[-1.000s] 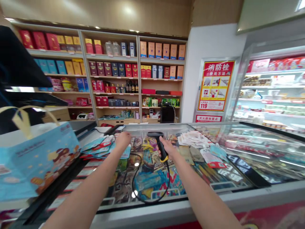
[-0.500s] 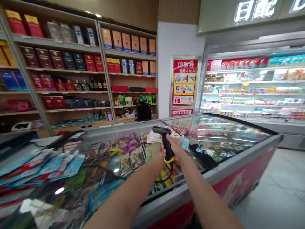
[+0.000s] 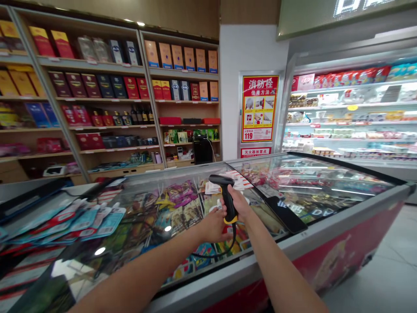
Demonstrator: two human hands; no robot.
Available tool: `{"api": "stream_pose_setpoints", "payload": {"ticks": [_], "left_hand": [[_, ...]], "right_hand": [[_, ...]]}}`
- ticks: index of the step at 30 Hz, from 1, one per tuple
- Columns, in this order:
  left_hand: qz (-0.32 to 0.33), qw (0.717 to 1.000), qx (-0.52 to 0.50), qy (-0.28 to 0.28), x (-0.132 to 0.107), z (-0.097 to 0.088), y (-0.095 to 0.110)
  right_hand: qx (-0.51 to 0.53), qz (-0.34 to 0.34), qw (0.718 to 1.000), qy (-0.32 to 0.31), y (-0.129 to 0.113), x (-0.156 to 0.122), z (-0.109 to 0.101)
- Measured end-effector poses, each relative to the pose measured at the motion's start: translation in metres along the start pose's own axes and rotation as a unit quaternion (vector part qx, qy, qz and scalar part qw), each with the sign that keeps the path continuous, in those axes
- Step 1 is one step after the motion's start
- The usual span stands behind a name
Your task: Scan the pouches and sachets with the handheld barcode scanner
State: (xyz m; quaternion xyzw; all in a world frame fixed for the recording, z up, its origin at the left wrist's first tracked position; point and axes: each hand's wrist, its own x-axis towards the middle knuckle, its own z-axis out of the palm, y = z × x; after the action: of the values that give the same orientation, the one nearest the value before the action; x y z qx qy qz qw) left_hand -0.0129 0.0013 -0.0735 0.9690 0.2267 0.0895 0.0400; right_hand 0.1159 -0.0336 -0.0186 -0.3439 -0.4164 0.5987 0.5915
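My right hand (image 3: 239,204) is wrapped around the handle of a black and yellow barcode scanner (image 3: 230,202), its head pointing left and away from me. A black cord hangs from the handle's lower end. Just left of the handle is my left hand (image 3: 213,224), with its fingers closed. A white spout of a pouch (image 3: 217,204) pokes out above those fingers; most of that pouch is hidden by the hand. Under both hands lies the glass top of a chest freezer (image 3: 187,213) full of colourful packets. White and orange printed papers (image 3: 239,179) lie on the glass beyond the scanner.
Several blue and red spouted pouches (image 3: 94,221) are heaped at the left. A black panel (image 3: 286,213) lies across the freezer, right of my hands. Shelves of boxed goods (image 3: 130,87) stand behind, and a lit refrigerated display (image 3: 352,113) is at the right.
My left hand has moved left and toward me from behind the scanner. A blue pouch that showed right of my right hand is no longer seen there. The view has turned slightly left.
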Motion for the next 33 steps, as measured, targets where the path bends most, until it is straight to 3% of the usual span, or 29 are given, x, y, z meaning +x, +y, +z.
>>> {"api": "stream_pose_setpoints", "payload": {"ticks": [4,8,10,15,17,19,21,23,25,28,31,33], "left_hand": [[-0.014,0.999,0.026,-0.012,-0.065,-0.022,-0.018],[-0.11,0.992,0.059,0.012,-0.087,-0.03,-0.047],[-0.129,0.989,0.064,0.031,-0.083,-0.029,-0.058],[-0.092,0.992,-0.011,0.084,-0.072,-0.034,-0.068],[-0.18,0.974,-0.008,0.14,-0.07,-0.041,-0.07],[-0.322,0.93,0.031,0.177,-0.068,-0.051,-0.073],[-0.433,0.89,0.053,0.135,-0.063,-0.058,-0.075],[-0.479,0.874,0.056,0.06,-0.055,-0.061,-0.074],[-0.483,0.874,0.061,0.013,-0.045,-0.059,-0.068],[-0.441,0.896,0.054,0.0,-0.03,-0.049,-0.055],[-0.4,0.914,-0.023,0.064,-0.016,-0.041,-0.049],[-0.405,0.901,-0.074,0.139,-0.013,-0.039,-0.051]], "right_hand": [[-0.003,-0.002,1.0,-0.015,0.01,0.014,0.007],[-0.009,0.016,1.0,-0.009,0.014,0.026,0.023],[-0.01,0.02,1.0,0.002,0.016,0.031,0.031],[0.009,0.011,1.0,0.012,0.025,0.039,0.035],[0.013,0.018,1.0,0.022,0.031,0.04,0.03],[0.004,0.027,0.999,0.036,0.036,0.041,0.026],[-0.009,0.031,0.998,0.049,0.039,0.04,0.022],[-0.013,0.028,0.998,0.057,0.039,0.04,0.02],[-0.011,0.023,0.998,0.059,0.038,0.039,0.019],[-0.019,0.02,0.998,0.063,0.037,0.038,0.019],[-0.03,0.02,0.997,0.067,0.038,0.039,0.017],[-0.033,0.021,0.998,0.058,0.04,0.039,0.015]]}}
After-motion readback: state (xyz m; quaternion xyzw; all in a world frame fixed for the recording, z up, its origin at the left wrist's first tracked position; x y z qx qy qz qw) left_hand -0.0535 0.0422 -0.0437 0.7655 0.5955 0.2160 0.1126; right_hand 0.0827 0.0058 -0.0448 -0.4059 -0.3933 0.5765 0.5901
